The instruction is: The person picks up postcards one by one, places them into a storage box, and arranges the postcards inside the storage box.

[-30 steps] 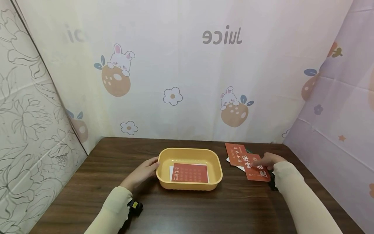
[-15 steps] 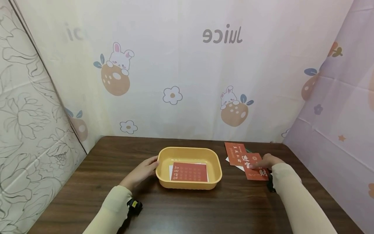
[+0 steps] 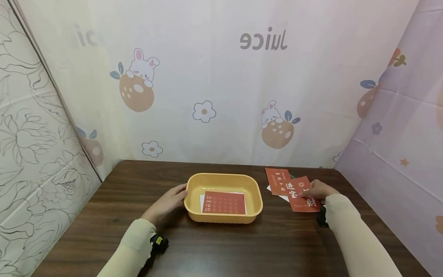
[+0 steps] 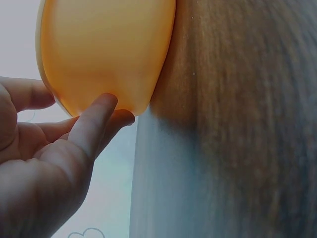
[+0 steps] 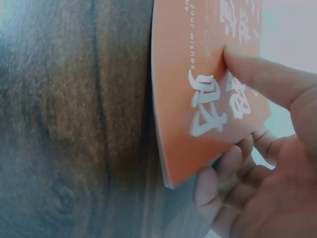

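- With the right hand (image 3: 320, 189), right of centre in the head view, pinching the front card (image 3: 300, 205): pressing the thumb (image 5: 270, 77) on its printed face and curling the fingers (image 5: 205, 186) beneath, as seen in the right wrist view.
- Tipping that card a little more than half a second ago, showing its far edge higher in the head view, with the near edge at about the same spot.
- Apparently just beginning the lift, then: having a hold on it, but not yet carrying it clear of the pile. Being unable to tell whether pinching one card or several.
- Leaving the back card (image 3: 277, 181), up and left of it, lying partly overlapped, along with a white slip (image 3: 284, 198) and a green piece (image 3: 292, 176) mostly hidden.
- With the left hand (image 3: 169, 201), holding the left end of the yellow tray (image 3: 223, 219) at centre frame, setting fingertips (image 4: 105, 101) against rim and outer wall; keeping it nearly in place.
- Resting inside the tray: a red card (image 3: 225, 204) over a white sheet (image 3: 202, 204).
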Available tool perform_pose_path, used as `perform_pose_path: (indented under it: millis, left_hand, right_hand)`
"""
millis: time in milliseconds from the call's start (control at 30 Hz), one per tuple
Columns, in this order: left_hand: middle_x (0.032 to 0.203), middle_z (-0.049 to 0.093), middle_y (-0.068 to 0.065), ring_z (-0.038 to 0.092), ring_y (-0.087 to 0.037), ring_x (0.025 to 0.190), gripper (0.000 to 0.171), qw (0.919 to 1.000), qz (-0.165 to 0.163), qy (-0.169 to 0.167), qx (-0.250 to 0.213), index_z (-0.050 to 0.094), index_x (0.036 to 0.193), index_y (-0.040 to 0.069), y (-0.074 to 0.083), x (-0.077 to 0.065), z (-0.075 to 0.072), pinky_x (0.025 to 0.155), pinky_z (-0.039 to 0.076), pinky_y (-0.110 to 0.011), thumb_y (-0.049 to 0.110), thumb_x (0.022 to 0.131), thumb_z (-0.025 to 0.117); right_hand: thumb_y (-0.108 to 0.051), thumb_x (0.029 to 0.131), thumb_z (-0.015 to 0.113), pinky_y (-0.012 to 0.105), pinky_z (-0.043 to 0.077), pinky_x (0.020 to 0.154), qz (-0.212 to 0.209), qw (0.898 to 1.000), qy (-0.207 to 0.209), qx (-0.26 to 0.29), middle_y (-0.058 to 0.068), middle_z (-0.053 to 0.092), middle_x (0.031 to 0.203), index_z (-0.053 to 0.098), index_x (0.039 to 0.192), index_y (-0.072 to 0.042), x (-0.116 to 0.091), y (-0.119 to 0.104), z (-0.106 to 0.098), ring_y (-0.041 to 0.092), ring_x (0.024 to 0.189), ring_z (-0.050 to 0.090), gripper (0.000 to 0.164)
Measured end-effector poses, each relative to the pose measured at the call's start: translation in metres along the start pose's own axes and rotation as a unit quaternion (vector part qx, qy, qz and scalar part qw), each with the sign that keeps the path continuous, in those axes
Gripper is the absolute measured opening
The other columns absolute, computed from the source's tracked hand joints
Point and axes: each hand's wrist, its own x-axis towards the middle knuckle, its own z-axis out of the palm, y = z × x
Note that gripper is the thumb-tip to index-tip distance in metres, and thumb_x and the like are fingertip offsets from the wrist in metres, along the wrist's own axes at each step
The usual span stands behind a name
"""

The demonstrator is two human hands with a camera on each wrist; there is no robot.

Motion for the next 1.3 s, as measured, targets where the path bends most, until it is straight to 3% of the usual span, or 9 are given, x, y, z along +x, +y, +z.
perform_pose_path:
  millis: [233,333,433,567,800,1033,1300]
  left_hand:
    - [0.149,0.039,-0.033,0.048,-0.041,0.131,0.049,0.9999,0.011,-0.007,-0.004,0.03,0.15,-0.013,0.002,-0.002,0.001,0.104,0.047,-0.045,0.012,0.109,0.038]
    - [0.148,0.039,-0.033,0.048,-0.041,0.131,0.049,0.9999,0.01,-0.009,-0.003,0.029,0.15,-0.013,0.001,-0.001,0.001,0.104,0.047,-0.045,0.013,0.109,0.038]
    - [0.148,0.04,-0.032,0.048,-0.041,0.131,0.049,0.9999,0.008,-0.008,-0.004,0.03,0.15,-0.012,0.0,0.0,0.002,0.104,0.047,-0.044,0.013,0.11,0.038]
    - [0.148,0.041,-0.032,0.048,-0.041,0.132,0.049,0.9999,0.009,-0.011,-0.008,0.03,0.151,-0.011,0.0,0.001,0.001,0.104,0.047,-0.044,0.014,0.11,0.038]
    - [0.149,0.04,-0.03,0.048,-0.039,0.132,0.049,0.9999,0.005,-0.013,-0.002,0.031,0.151,-0.01,0.001,0.002,0.001,0.104,0.047,-0.044,0.015,0.11,0.038]
    - [0.149,0.041,-0.028,0.049,-0.038,0.132,0.049,1.0,-0.005,-0.006,0.0,0.031,0.152,-0.009,0.002,0.002,0.002,0.104,0.047,-0.045,0.015,0.11,0.039]
    - [0.151,0.037,-0.031,0.045,-0.04,0.134,0.05,1.0,0.002,0.0,0.007,0.029,0.152,-0.011,0.004,-0.003,0.0,0.105,0.045,-0.047,0.014,0.11,0.039]
  right_hand:
    - [-0.007,0.098,0.053,0.033,0.057,0.061,-0.024,0.999,0.009,0.034,0.009,0.067,0.08,0.061,0.093,0.012,-0.001,0.002,-0.004,0.016,0.068,0.063,0.021]
    - [-0.007,0.099,0.049,0.033,0.056,0.063,-0.03,0.999,0.023,0.024,0.015,0.064,0.088,0.055,0.104,0.016,-0.002,0.002,-0.006,0.018,0.072,0.062,0.024]
    - [-0.008,0.1,0.046,0.034,0.054,0.067,-0.027,0.999,0.043,0.017,0.026,0.058,0.103,0.042,0.123,0.022,-0.004,0.0,-0.006,0.023,0.083,0.06,0.037]
    - [-0.012,0.103,0.043,0.035,0.052,0.071,-0.016,0.998,0.062,0.019,0.035,0.047,0.12,0.028,0.138,0.021,-0.01,-0.002,-0.007,0.031,0.095,0.056,0.051]
    - [-0.018,0.105,0.04,0.035,0.053,0.072,-0.017,0.997,0.065,0.036,0.034,0.044,0.127,0.025,0.147,0.012,-0.017,-0.003,-0.01,0.034,0.099,0.054,0.053]
    - [-0.027,0.108,0.042,0.039,0.056,0.075,-0.064,0.995,0.075,0.027,0.038,0.042,0.136,0.029,0.15,0.007,-0.021,-0.011,-0.009,0.039,0.104,0.055,0.056]
    - [-0.029,0.109,0.044,0.04,0.058,0.069,-0.115,0.989,0.076,0.052,0.039,0.046,0.133,0.028,0.153,0.005,-0.029,-0.026,-0.002,0.03,0.094,0.061,0.058]
